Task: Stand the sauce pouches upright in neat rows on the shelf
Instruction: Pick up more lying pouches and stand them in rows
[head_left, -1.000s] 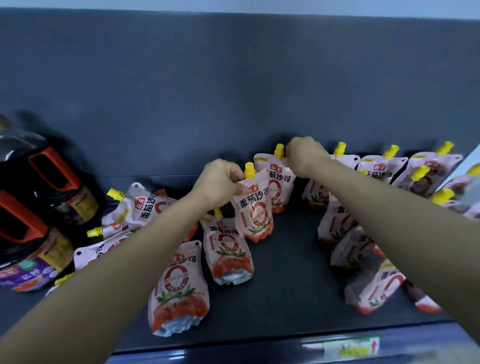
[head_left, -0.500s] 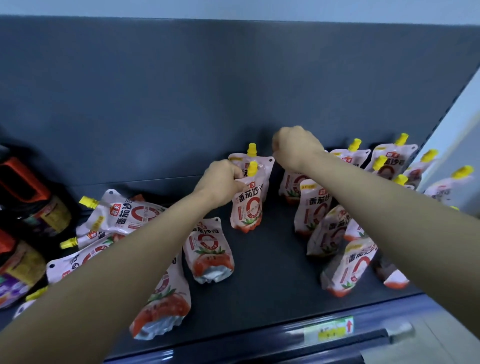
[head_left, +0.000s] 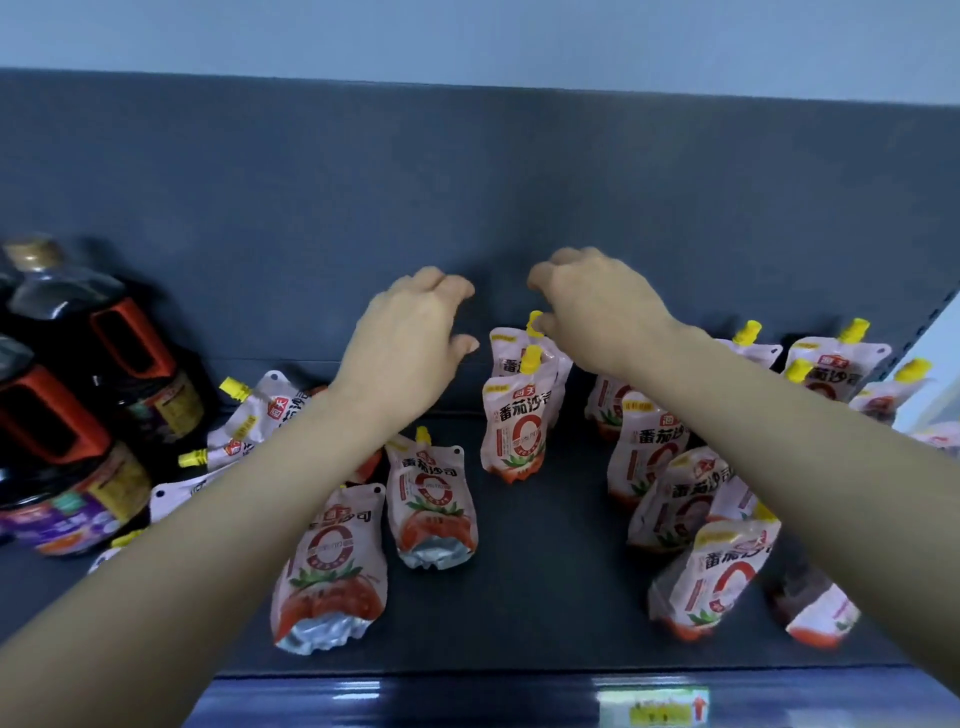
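Two white-and-red tomato sauce pouches with yellow caps stand upright one behind the other in the middle of the dark shelf (head_left: 530, 597): the front pouch (head_left: 514, 426) and the rear pouch (head_left: 506, 345). My left hand (head_left: 410, 343) hovers just left of them, fingers loosely curled, holding nothing. My right hand (head_left: 597, 306) hangs above the rear pouch's cap, fingers relaxed and empty. Two pouches (head_left: 434, 506) (head_left: 330, 566) lie flat under my left arm. More lie in a heap at the left (head_left: 254, 415). Several upright pouches (head_left: 652, 457) stand at the right.
Two big dark sauce jugs with orange handles (head_left: 78, 405) stand at the far left. The shelf's grey back panel (head_left: 467, 197) rises close behind the pouches. A price label (head_left: 654, 706) sits on the front rail.
My left hand has let go of the front pouch's top and lifted away to the left. My right hand has released the rear pouch and risen above it. Both pouches stay standing.
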